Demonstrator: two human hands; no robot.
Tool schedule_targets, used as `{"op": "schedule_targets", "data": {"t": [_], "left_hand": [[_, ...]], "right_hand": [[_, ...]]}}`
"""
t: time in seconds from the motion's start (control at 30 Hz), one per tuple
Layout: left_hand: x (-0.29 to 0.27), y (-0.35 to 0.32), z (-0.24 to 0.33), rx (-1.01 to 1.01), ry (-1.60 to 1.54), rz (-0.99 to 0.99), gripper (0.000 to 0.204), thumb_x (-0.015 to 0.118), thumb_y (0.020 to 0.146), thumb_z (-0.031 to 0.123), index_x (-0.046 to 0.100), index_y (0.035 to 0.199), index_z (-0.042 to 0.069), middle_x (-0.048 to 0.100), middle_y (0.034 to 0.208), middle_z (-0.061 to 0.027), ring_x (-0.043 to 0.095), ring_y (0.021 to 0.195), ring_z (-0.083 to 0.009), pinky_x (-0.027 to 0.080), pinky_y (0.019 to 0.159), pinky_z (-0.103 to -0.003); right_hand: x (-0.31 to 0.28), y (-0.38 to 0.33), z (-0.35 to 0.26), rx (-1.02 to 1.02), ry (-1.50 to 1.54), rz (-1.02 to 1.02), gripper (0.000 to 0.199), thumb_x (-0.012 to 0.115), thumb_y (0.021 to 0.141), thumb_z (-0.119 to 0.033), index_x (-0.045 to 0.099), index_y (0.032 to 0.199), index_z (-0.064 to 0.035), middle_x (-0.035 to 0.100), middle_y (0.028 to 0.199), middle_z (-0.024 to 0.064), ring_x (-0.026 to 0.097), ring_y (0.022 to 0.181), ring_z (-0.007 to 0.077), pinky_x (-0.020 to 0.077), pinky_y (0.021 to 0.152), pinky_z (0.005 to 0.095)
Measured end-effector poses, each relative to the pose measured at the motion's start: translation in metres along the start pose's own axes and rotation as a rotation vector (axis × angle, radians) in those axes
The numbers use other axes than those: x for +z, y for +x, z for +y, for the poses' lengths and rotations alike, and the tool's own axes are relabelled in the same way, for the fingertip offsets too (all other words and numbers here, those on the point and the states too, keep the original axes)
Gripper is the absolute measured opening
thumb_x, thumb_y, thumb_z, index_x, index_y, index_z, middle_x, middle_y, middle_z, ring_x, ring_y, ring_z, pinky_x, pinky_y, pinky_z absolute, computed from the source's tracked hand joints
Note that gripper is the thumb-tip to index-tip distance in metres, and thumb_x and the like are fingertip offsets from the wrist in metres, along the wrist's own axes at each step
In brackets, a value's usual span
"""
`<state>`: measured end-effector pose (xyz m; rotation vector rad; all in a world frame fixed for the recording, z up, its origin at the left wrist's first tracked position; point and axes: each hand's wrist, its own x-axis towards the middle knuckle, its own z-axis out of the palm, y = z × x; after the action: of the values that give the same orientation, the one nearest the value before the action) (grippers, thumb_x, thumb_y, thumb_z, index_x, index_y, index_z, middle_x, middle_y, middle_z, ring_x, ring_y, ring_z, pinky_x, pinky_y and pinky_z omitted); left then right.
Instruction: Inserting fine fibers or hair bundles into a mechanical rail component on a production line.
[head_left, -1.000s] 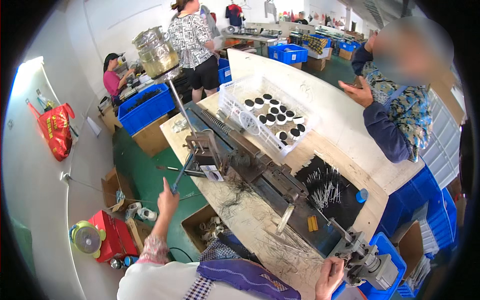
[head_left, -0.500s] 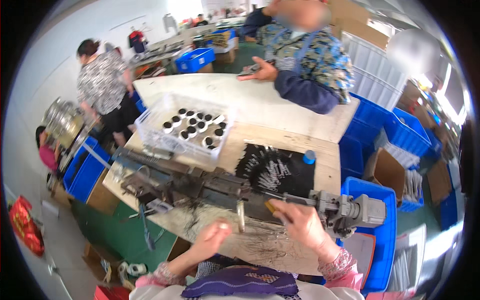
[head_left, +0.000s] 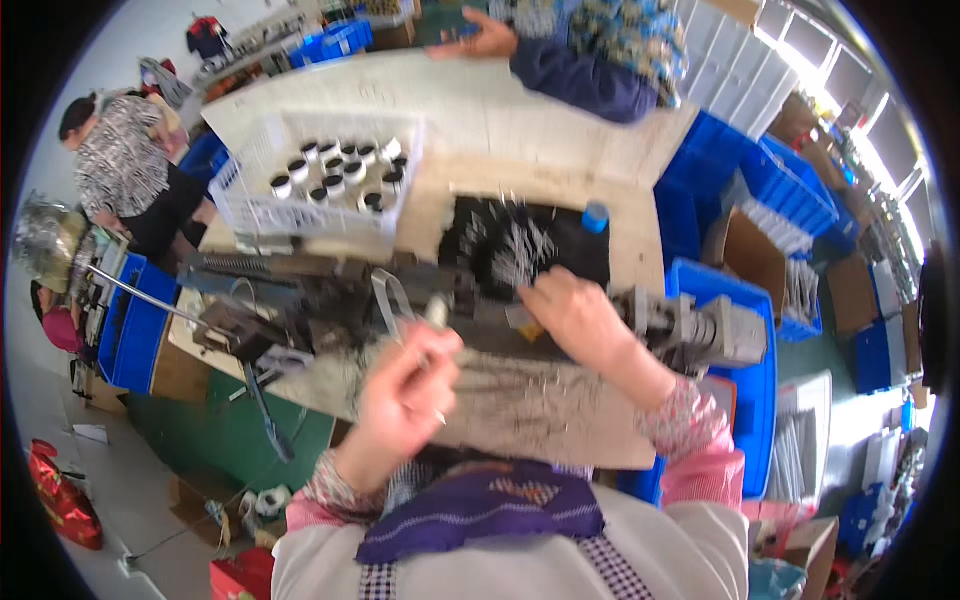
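Note:
My left hand (head_left: 405,395) is closed in front of the machine. A thin, shiny U-shaped metal strip (head_left: 388,298) rises from its fingers, its rounded end up; whether it is tweezers I cannot tell. A pale cover (head_left: 437,312) shows at one fingertip. My right hand (head_left: 580,318) has its fingers pinched at the near edge of a black cloth (head_left: 585,255). Many thin silvery pins (head_left: 522,255) lie on that cloth. Beneath the right fingers shows a small yellow piece (head_left: 530,331), mostly covered. What the fingertips pinch is hidden.
A long dark metal machine (head_left: 335,290) crosses the wooden table, its motor end (head_left: 730,335) at right. Behind stands a white basket (head_left: 310,222) of black-topped white cylinders. A blue cap (head_left: 595,217) sits by the cloth. A co-worker's hand (head_left: 480,40) rests across the table.
My left hand has risen toward the machine, and the metal strip now shows at its fingers. My right hand has moved up to the black cloth's edge. The view has tilted down.

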<state>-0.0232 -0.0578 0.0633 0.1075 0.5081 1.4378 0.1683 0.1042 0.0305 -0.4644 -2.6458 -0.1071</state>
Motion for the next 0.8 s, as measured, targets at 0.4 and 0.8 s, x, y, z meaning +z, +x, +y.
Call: {"op": "schedule_targets", "data": {"t": [0.4, 0.8], "left_hand": [[-0.03, 0.005, -0.003, 0.091, 1.44, -0.154, 0.023, 0.059, 0.092, 0.021, 0.071, 0.086, 0.002, 0.06, 0.062, -0.0059, 0.048, 0.051, -0.0067, 0.034, 0.045, -0.027], [-0.015, 0.127, -0.01, 0.595, 2.226, -0.294, 0.019, 0.062, 0.08, 0.016, 0.066, 0.069, 0.001, 0.064, 0.067, -0.0166, 0.065, 0.066, -0.0346, 0.052, 0.062, -0.043]], "right_hand": [[0.01, 0.041, 0.057, 0.372, 0.124, -0.173, 0.014, 0.057, 0.085, -0.013, 0.061, 0.088, 0.0006, 0.062, 0.083, 0.0186, 0.062, 0.081, 0.0332, 0.0487, 0.072, 0.0431], [-0.005, 0.013, 0.035, -0.034, 0.34, -0.108, 0.011, 0.068, 0.078, -0.008, 0.063, 0.085, -0.0019, 0.057, 0.076, 0.0117, 0.059, 0.078, 0.0291, 0.0486, 0.068, 0.0368]]}}
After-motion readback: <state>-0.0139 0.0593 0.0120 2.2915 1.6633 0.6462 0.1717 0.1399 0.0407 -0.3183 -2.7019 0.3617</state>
